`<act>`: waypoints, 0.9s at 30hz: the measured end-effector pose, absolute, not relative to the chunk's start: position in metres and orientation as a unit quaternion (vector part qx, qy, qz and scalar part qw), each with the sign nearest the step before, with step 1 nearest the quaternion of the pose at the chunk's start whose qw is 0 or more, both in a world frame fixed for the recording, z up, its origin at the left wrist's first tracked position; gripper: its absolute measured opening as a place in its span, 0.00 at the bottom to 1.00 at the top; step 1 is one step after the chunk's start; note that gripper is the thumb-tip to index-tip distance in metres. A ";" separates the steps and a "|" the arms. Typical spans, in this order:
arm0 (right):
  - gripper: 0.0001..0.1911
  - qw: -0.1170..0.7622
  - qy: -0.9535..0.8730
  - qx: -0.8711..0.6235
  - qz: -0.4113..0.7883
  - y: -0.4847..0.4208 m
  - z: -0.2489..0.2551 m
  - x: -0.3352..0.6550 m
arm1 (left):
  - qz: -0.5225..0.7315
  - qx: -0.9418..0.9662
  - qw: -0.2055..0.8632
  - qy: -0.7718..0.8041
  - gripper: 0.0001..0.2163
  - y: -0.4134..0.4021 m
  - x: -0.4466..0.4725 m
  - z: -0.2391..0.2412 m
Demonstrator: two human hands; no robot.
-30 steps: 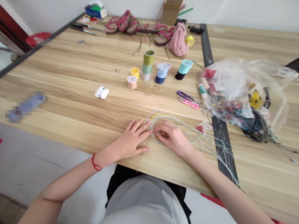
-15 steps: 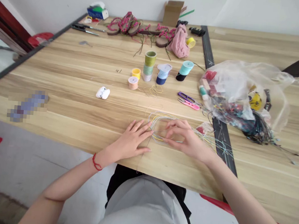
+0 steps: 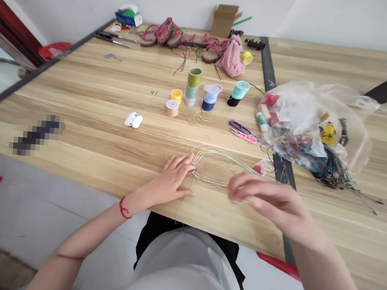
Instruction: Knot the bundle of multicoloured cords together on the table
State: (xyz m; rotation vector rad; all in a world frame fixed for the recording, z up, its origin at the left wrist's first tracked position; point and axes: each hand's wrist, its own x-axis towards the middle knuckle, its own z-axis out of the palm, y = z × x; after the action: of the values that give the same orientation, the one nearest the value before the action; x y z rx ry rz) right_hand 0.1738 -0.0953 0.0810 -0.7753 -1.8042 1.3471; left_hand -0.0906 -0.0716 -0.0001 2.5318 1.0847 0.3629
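Observation:
My left hand (image 3: pixel 173 177) lies flat on the wooden table, fingers stretched out and thumb apart. Its fingertips press on the left end of a looped bundle of thin cords (image 3: pixel 213 150), grey, pale blue and yellow. My right hand (image 3: pixel 265 196) is raised a little over the table, to the right of the loop's lower strands. Its fingers are curled together and blurred by motion; a faint pale thread (image 3: pixel 238 202) shows at the fingertips. The right hand and forearm hide part of the bundle's right end.
Stacked thread spools (image 3: pixel 192 88) stand beyond the bundle. Purple thread snips (image 3: pixel 239 126) and pink ones (image 3: pixel 246 137) lie to their right. A clear plastic bag (image 3: pixel 349 104) full of materials sits at right. A white earphone case (image 3: pixel 134 120) is at left.
My right hand has moved right and toward me, away from the middle of the cord loop, and turned. My left hand has stayed at the bundle's left end, its fingers drawn slightly closer together.

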 end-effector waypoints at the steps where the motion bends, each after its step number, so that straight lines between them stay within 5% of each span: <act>1: 0.10 0.348 -0.715 -0.336 0.504 -0.099 0.078 0.168 | 0.155 0.892 0.185 0.383 0.24 -0.073 -0.090 0.002; 10: 0.14 0.308 -0.735 -0.360 0.486 -0.133 0.042 0.129 | 0.376 0.889 0.089 0.245 0.09 -0.117 -0.091 0.015; 21: 0.12 0.299 -0.701 -0.365 0.534 -0.142 0.030 0.116 | 0.540 0.729 0.265 0.325 0.08 -0.143 -0.098 0.022; 27: 0.08 0.297 -0.745 -0.377 0.463 -0.141 0.024 0.115 | 0.401 0.766 0.158 0.477 0.08 -0.139 -0.115 0.025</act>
State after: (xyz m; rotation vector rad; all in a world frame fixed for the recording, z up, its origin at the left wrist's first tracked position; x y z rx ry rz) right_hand 0.1145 -0.1411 0.0235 -1.0032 -1.9802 1.2311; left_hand -0.1151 -0.1388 0.0248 2.1912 1.3644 1.1487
